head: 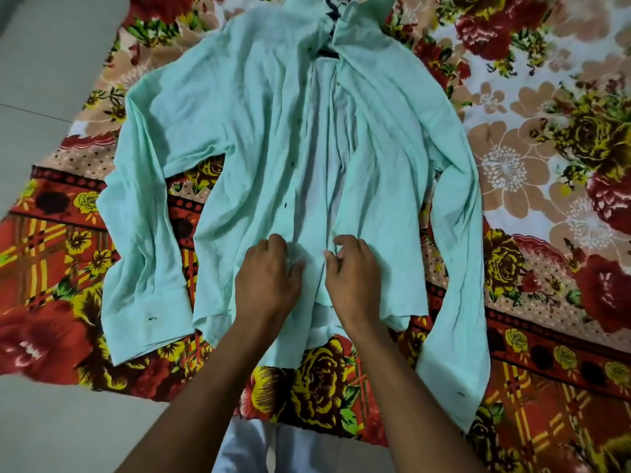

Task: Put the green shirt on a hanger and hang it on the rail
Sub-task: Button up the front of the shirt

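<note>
The pale green long-sleeved shirt [239, 131] lies spread face up on a floral blanket, its front open down the middle and both sleeves stretched toward me. A dark hanger [329, 27] sits inside the collar, with only its neck and hook showing at the top edge. My left hand [268, 278] grips the left front panel near the hem, fingers curled into the cloth. My right hand [355, 271] pinches the edge of the right front panel beside it. The two hands are close together over the lower placket. No rail is in view.
The red, yellow and cream floral blanket [546, 165] covers the surface under the shirt. Grey floor [51, 63] shows along the left side and at the bottom left. White trousers [259, 445] appear between my forearms at the bottom.
</note>
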A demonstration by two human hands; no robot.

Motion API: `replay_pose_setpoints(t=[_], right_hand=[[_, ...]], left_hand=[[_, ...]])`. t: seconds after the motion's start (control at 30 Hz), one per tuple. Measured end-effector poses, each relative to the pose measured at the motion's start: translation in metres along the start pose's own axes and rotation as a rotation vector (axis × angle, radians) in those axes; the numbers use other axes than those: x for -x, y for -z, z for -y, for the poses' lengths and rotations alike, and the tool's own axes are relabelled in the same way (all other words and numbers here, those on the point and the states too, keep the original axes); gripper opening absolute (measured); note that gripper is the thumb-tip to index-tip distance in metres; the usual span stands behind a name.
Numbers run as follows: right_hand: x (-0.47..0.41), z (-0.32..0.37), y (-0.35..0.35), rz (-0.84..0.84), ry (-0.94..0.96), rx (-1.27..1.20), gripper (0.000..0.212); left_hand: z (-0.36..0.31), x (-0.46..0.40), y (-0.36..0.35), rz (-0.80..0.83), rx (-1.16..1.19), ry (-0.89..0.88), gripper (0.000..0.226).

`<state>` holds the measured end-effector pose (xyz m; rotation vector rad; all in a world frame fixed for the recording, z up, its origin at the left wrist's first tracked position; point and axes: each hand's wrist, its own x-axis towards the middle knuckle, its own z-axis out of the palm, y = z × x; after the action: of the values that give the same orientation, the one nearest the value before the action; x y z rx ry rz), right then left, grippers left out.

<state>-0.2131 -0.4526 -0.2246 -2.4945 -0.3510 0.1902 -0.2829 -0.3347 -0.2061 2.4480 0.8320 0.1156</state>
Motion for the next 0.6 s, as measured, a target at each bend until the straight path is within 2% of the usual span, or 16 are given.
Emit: replay_pose_setpoints(t=[0.07, 0.2, 0.27, 0.3, 0.4, 0.43, 0.47, 0.53, 0.6], right_hand=[[-0.001, -0.005, 0.003, -0.049, -0.035, -0.119, 0.007], [0.01, -0.001, 0.025, -0.239, -0.044, -0.331, 0.008], [0.019, 0.001, 0.032, -0.236, -0.028, -0.425, 0.008], [0.021, -0.001, 0.034, -0.171, -0.035, -0.433, 0.009], [0.019, -0.013, 0.035, 0.208, -0.07, -0.206, 0.013], [0.018, -0.014, 0.034, 0.235, -0.063, -0.103, 0.018], [0.017, -0.012, 0.034, 0.184, -0.054, -0.033, 0.024], [0.012, 0.0, 0.032, 0.002, -0.03, 0.01, 0.023], [0.007, 0.011, 0.024, -0.015, -0.005, -0.01, 0.022]], left_hand=[[0.003, -0.004, -0.003, -0.009, 0.046, 0.047, 0.02], [0.005, -0.005, 0.005, -0.037, 0.225, 0.101, 0.008], [0.003, -0.002, 0.011, -0.074, 0.312, 0.127, 0.007], [0.001, 0.0, 0.012, -0.087, 0.374, 0.16, 0.008], [-0.006, 0.007, 0.009, -0.027, 0.631, 0.353, 0.013], [-0.006, 0.007, 0.007, 0.01, 0.698, 0.41, 0.012], [-0.005, 0.008, 0.004, 0.042, 0.744, 0.448, 0.01], [-0.001, 0.005, 0.0, 0.08, 0.792, 0.482, 0.006], [0.0, 0.003, -0.001, 0.111, 0.805, 0.494, 0.009]])
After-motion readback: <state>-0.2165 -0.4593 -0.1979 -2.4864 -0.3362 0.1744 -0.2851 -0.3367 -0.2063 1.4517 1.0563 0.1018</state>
